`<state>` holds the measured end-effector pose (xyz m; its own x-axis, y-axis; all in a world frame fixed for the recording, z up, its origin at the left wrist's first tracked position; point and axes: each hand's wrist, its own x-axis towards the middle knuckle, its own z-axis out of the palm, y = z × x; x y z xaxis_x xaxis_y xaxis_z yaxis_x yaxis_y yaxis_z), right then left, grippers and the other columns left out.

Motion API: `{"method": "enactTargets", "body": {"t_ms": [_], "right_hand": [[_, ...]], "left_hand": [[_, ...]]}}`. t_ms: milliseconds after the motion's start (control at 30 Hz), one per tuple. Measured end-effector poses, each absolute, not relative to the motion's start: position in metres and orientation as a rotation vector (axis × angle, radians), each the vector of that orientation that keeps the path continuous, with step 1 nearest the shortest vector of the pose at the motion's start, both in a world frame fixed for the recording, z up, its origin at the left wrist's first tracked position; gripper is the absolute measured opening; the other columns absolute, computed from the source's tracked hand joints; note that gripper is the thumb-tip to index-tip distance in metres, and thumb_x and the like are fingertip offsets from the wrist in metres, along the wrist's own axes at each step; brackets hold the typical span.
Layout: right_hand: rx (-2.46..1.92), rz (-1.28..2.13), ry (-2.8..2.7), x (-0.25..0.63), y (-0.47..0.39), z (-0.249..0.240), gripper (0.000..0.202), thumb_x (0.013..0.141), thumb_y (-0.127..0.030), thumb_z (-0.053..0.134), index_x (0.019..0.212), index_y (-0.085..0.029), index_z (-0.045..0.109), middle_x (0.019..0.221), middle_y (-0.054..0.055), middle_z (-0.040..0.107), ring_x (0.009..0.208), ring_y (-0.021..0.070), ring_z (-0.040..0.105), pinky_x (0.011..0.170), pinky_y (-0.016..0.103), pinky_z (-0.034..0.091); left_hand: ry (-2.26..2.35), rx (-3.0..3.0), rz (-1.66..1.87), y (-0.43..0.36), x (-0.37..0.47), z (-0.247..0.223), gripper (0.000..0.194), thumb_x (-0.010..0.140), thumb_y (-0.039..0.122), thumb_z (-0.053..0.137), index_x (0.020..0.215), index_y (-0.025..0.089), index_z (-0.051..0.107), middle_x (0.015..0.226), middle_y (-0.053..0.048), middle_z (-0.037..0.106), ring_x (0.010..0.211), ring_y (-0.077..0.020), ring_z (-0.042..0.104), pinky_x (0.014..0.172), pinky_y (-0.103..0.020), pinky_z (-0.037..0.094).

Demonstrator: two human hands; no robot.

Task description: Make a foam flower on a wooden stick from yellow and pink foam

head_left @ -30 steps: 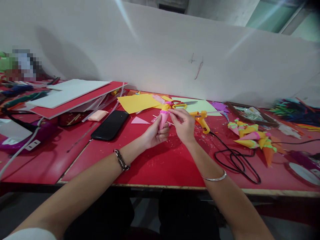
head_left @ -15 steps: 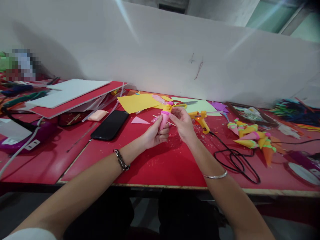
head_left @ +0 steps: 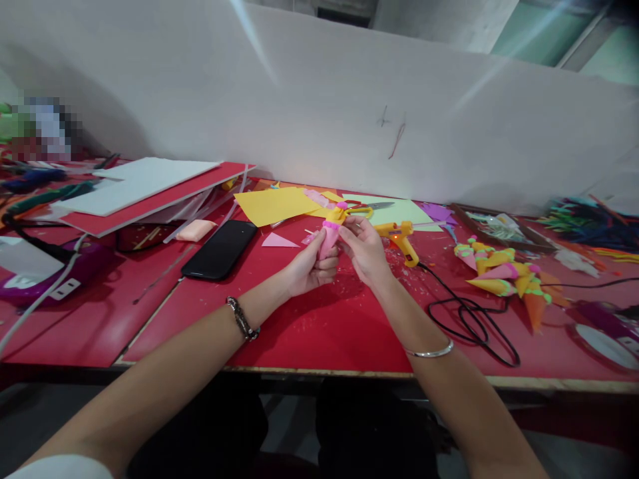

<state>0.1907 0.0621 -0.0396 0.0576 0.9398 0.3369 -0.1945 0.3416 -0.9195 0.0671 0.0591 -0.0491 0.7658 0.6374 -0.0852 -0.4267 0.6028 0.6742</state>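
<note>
Wrapped round the pink base of a small paper cone (head_left: 328,243) is my left hand (head_left: 315,269), its fingers closed. The cone has a yellow upper part and pink trim, and points downward. My right hand (head_left: 364,247) is at the cone's upper right side, thumb and finger pinched near its yellow part; what they grip, if anything, is too small to tell. A yellow glue gun (head_left: 399,241) lies just right of my right hand. Behind the hands are scissors (head_left: 367,209) and a sheet of yellow paper (head_left: 272,205).
A black phone (head_left: 219,249) and a pink paper triangle (head_left: 279,241) lie left. Several finished cones (head_left: 504,271) are piled right, beside a coiled black cable (head_left: 469,316). White boards (head_left: 150,183) are stacked at the back left, a tray (head_left: 504,227) back right.
The cone has tilted slightly and shows more of its pink base. My right hand has shifted a little down and its fingers have moved off the pink trim.
</note>
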Motion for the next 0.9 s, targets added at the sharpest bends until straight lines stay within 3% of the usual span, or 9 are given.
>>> {"method": "enactTargets", "body": {"t_ms": [200,300,400,600,800,900], "right_hand": [[-0.958,0.98,-1.264,0.196,0.067,-0.041,0.023,0.071,-0.034,0.054,0.089,-0.022,0.046,0.088,0.001,0.057,0.08,0.0135,0.058,0.073,0.031,0.048],[-1.186,0.651,-1.502,0.203,0.071,-0.048,0.014,0.075,-0.023,0.046,0.088,-0.019,0.049,0.087,0.004,0.058,0.081,0.0155,0.058,0.076,0.034,0.046],[-1.434,0.319,-1.851,0.208,0.071,-0.056,0.025,0.075,-0.013,0.042,0.098,-0.016,0.052,0.097,0.009,0.058,0.09,0.0182,0.055,0.081,0.035,0.042],[-1.652,0.152,-2.071,0.2,0.067,-0.064,0.043,0.077,-0.036,0.048,0.112,-0.012,0.047,0.104,0.014,0.056,0.099,0.024,0.051,0.083,0.035,0.04],[-1.744,-0.005,-2.089,0.188,0.069,-0.065,0.032,0.07,-0.037,0.055,0.09,-0.012,0.057,0.095,0.014,0.055,0.093,0.0259,0.051,0.078,0.035,0.04],[-1.673,0.096,-2.0,0.19,0.073,-0.067,0.025,0.066,-0.032,0.058,0.084,-0.014,0.057,0.088,0.011,0.057,0.089,0.0235,0.052,0.078,0.035,0.04]], "left_hand": [[0.346,0.661,0.714,0.063,0.064,-0.048,0.046,0.082,0.055,0.032,0.056,0.017,0.034,0.037,0.009,0.023,0.028,-0.0029,0.021,0.033,-0.016,0.019],[0.388,0.667,0.834,0.068,0.059,-0.048,0.047,0.082,0.056,0.031,0.056,0.017,0.034,0.037,0.009,0.022,0.028,-0.0033,0.019,0.033,-0.017,0.019],[0.497,0.703,0.934,0.075,0.056,-0.05,0.049,0.079,0.061,0.032,0.055,0.017,0.033,0.037,0.009,0.02,0.027,-0.0035,0.018,0.031,-0.018,0.017],[0.644,0.729,1.059,0.08,0.054,-0.054,0.05,0.077,0.062,0.032,0.054,0.018,0.031,0.037,0.009,0.021,0.028,-0.0031,0.017,0.031,-0.018,0.015],[0.702,0.742,1.081,0.079,0.054,-0.053,0.049,0.078,0.06,0.034,0.052,0.018,0.028,0.037,0.009,0.019,0.028,-0.0031,0.017,0.031,-0.018,0.013],[0.679,0.796,1.168,0.079,0.055,-0.052,0.047,0.077,0.057,0.041,0.054,0.018,0.028,0.039,0.01,0.019,0.03,-0.003,0.019,0.033,-0.018,0.015]]}}
